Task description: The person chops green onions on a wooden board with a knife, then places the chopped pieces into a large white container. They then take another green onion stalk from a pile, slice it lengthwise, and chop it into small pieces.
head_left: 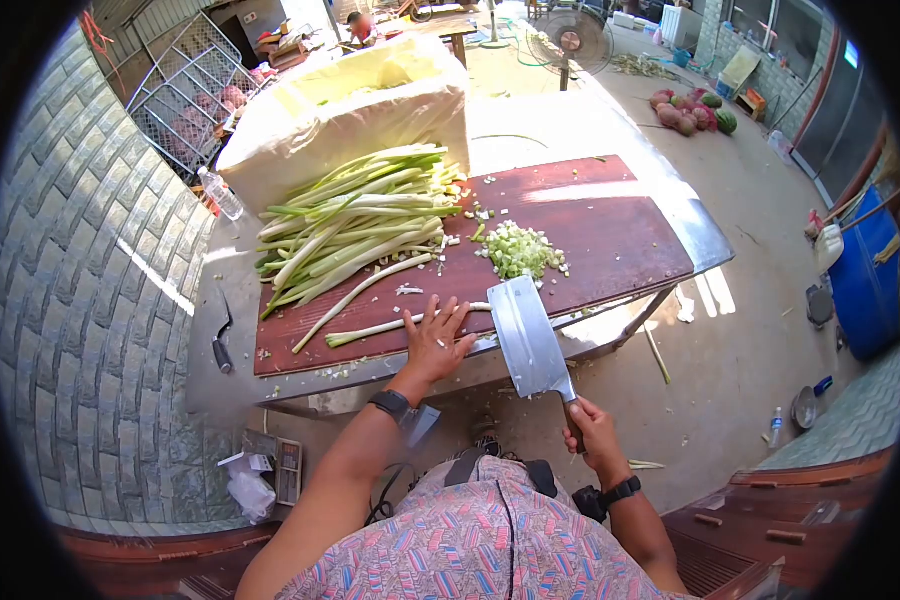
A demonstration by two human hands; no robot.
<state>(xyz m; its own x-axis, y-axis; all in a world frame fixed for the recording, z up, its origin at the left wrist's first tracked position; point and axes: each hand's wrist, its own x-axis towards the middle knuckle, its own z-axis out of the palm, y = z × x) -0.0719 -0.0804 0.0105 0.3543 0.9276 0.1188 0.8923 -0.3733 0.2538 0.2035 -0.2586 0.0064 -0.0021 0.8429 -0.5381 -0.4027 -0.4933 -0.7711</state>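
My right hand (pixel 595 435) is wrapped round the dark handle of a broad cleaver (pixel 527 335), whose blade lies over the near edge of the reddish-brown cutting board (pixel 610 235). My left hand (pixel 437 340) rests with fingers spread across a single green onion (pixel 365 332), just left of the blade. That stalk's white end reaches the cleaver. Behind the blade sits a small heap of chopped green onion (pixel 518 250). A big pile of whole green onions (pixel 355 225) covers the board's left side, and one loose stalk (pixel 355 300) slants in front of it.
A large cloth-lined box (pixel 370 130) stands behind the pile. At the metal table's left are a plastic bottle (pixel 220 193) and a small dark-handled knife (pixel 223 340). A brick wall (pixel 100 270) runs along the left. A blue barrel (pixel 865 275) stands at right; a fan (pixel 568 42) is behind.
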